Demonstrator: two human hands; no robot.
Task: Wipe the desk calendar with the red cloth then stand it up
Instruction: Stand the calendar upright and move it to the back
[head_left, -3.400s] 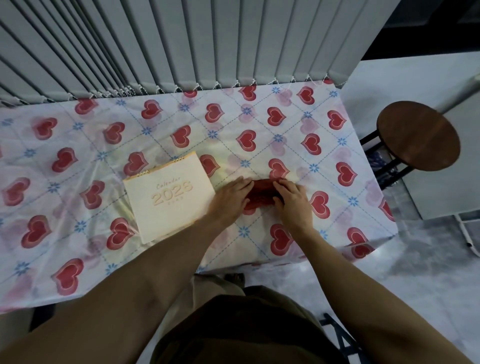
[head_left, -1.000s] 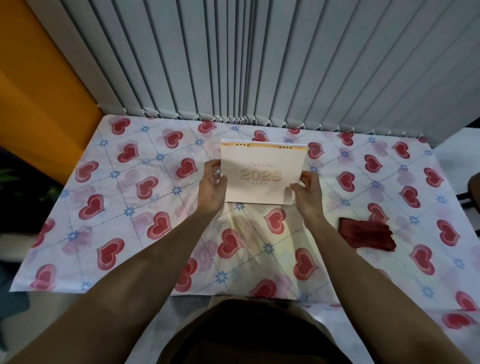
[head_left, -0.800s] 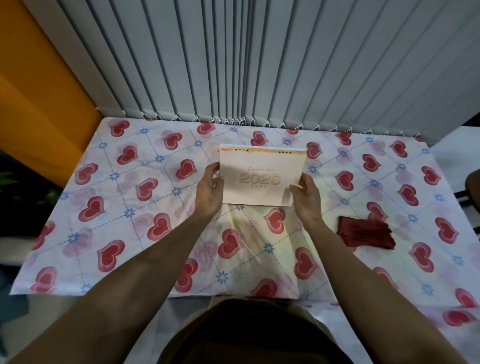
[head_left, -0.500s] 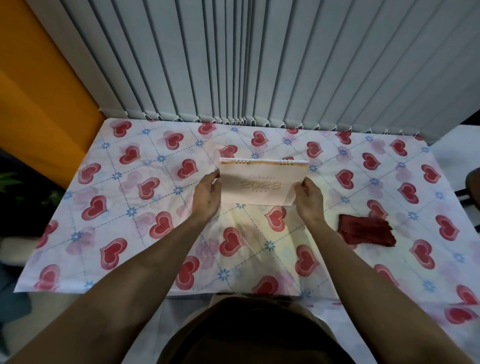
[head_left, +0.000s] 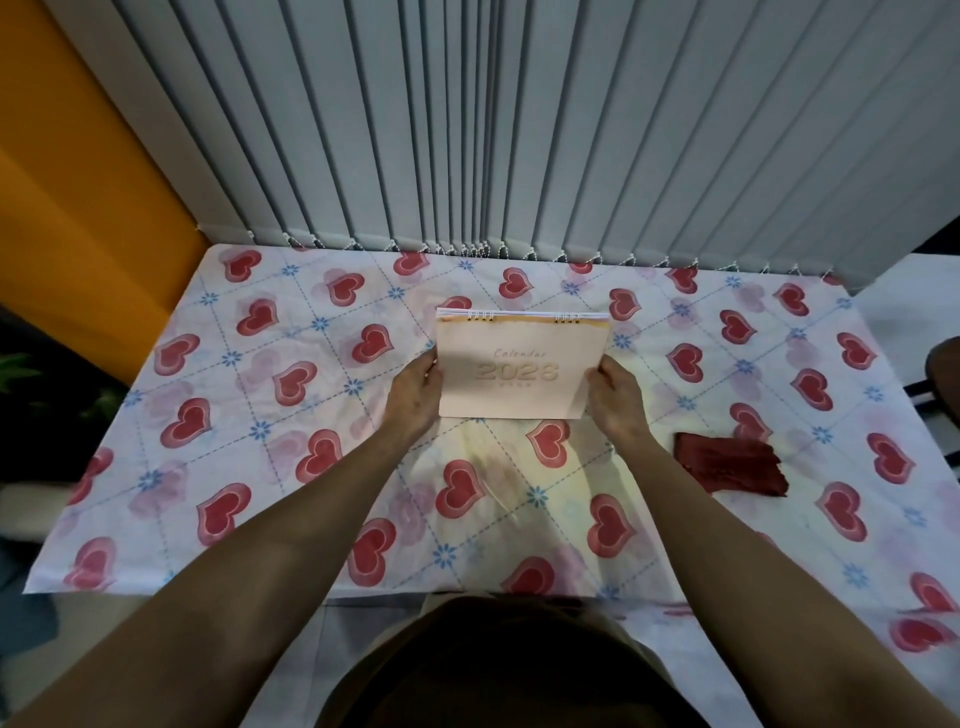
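Left hand (head_left: 413, 392) on the calendar's left edge, right hand (head_left: 615, 397) on its right edge, both closed on it, thumbs on the front, the other fingers hidden behind. The calendar (head_left: 522, 369) sits between them, cover facing the person, "Calendar 2023" readable, ring binding along the top, bottom edge down at the cloth; whether it stands by itself, I cannot tell. It's mid-surface, a little toward the far side. The red cloth (head_left: 730, 465) lies flat to the right, near the right forearm but apart from it, clear of the calendar. Plenty of bare heart-print tablecloth (head_left: 260, 415) left of the hands and in front of them. Behind the calendar, a strip of cover, then the grey blinds (head_left: 519, 130) hanging to the surface's far edge. Orange wall (head_left: 78, 182) at the left. Near edge runs just ahead of the person's body.
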